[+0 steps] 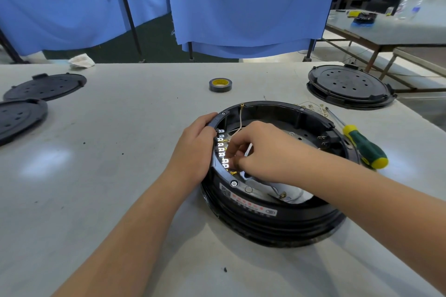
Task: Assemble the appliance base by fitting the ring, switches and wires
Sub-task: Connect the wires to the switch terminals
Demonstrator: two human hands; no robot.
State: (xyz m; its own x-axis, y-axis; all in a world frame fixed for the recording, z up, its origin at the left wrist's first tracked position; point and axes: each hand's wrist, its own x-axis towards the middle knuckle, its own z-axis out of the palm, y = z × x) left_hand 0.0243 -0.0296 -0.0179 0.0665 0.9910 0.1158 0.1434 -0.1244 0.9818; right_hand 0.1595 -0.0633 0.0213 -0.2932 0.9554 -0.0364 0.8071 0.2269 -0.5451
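Observation:
A round black appliance base (272, 219) lies on the white table (108, 176), open side up, with a black ring (277, 105) on its rim. My left hand (195, 149) grips the rim at the left side. My right hand (263, 149) reaches inside and pinches a wire end beside a row of shiny metal terminals (222, 147). A thin pale wire (241, 118) with a brass lug runs up over the far rim. A black switch block (325, 138) sits inside the right wall. Another brass lug (282, 195) lies under my right forearm.
A green and yellow screwdriver (362, 147) lies right of the base, with loose brass lugs (311, 106) behind it. A tape roll (220, 84) stands further back. Black round covers lie at the left (45, 87) and a stack at the far right (350, 87). Blue curtains hang behind.

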